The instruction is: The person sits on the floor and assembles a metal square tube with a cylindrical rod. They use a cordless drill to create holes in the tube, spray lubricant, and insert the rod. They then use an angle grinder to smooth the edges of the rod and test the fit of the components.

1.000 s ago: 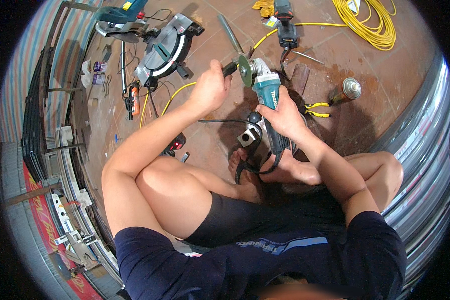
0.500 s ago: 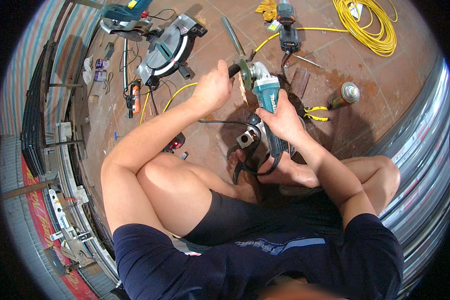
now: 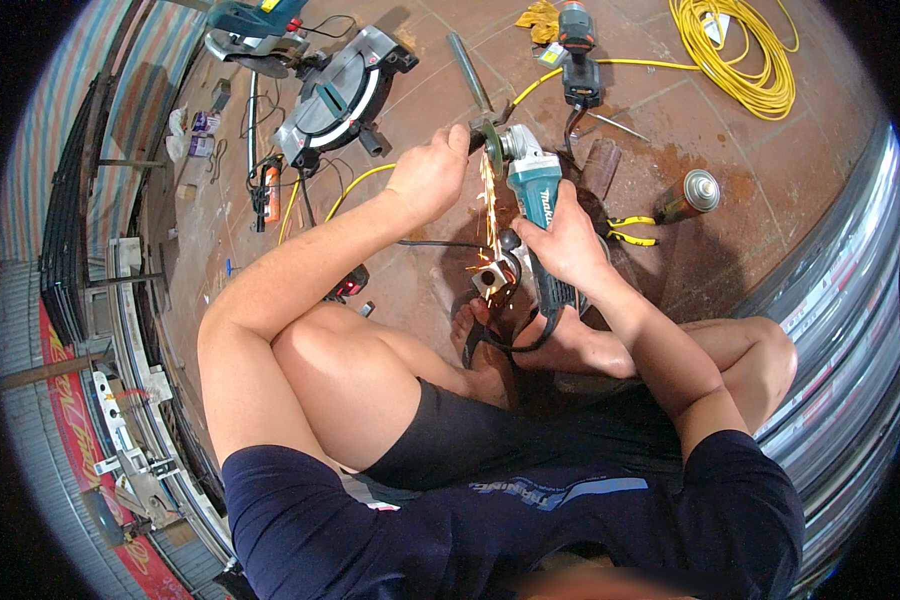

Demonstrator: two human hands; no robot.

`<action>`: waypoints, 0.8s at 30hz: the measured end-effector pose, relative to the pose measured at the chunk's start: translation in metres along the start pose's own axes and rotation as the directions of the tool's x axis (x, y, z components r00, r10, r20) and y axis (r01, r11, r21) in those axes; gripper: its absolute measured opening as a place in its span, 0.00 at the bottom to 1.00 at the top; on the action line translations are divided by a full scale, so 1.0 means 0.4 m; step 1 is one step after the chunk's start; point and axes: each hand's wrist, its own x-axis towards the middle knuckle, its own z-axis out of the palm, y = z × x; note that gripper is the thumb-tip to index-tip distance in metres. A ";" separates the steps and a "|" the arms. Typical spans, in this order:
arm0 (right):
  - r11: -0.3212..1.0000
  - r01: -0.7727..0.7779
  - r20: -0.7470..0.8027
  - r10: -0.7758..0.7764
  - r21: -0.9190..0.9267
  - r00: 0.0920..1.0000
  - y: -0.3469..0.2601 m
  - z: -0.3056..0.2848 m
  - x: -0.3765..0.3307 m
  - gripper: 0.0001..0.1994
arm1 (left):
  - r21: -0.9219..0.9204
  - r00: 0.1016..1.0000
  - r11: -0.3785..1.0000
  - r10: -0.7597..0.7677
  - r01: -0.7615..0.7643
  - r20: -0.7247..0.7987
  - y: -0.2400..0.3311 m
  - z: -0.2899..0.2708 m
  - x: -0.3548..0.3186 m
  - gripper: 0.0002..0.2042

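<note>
Sparks, absent half a second earlier, are now thrown toward the near side from the disc of the teal angle grinder [image 3: 530, 190], which has been brought down onto a dark metal bar [image 3: 467, 62] at the middle far part of the scene. The grinder's body is wrapped by the right hand [image 3: 560, 240], fingers pressed closed around the housing. The side handle, or the bar just beside the disc, is clenched by the left hand [image 3: 425, 180]; which of the two cannot be told, since the fist covers it.

The grinder is judged heavy, rigid and liable to kick, so a two-handed hold on body and side handle is called for, well clear of the disc. The bar is judged stiff, hard and hot near the cut.

A small metal piece [image 3: 490, 280] lies near the bare feet, partly veiled by sparks. The contact point is hidden by glare, and the grinder's cable is lost under the right forearm. A mitre saw [image 3: 340, 95] sits far left, a yellow cable coil [image 3: 740, 60] far right, and a spray can [image 3: 688, 195] to the right.
</note>
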 end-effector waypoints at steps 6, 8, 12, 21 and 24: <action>0.999 0.030 -0.004 -0.030 0.015 1.000 0.000 0.002 0.000 0.34 | -0.056 0.998 0.997 -0.062 0.062 -0.005 -0.005 0.016 0.000 0.14; 1.000 0.021 -0.005 -0.021 0.023 1.000 0.003 0.002 -0.001 0.34 | -0.161 0.991 0.979 -0.133 0.127 -0.027 -0.005 0.028 0.003 0.15; 0.999 -0.021 0.000 0.021 0.050 1.000 0.021 0.009 0.002 0.33 | -0.400 0.956 0.904 -0.235 0.149 -0.177 -0.009 0.044 0.002 0.18; 0.617 -0.194 0.200 0.060 0.762 0.978 0.060 0.052 0.027 0.18 | -0.674 0.933 0.739 -0.258 0.023 -0.251 -0.027 0.037 0.002 0.18; 0.523 -0.251 0.260 0.059 0.815 0.964 0.061 0.052 0.026 0.17 | -0.600 0.950 0.798 -0.141 -0.058 -0.279 -0.031 0.045 -0.005 0.18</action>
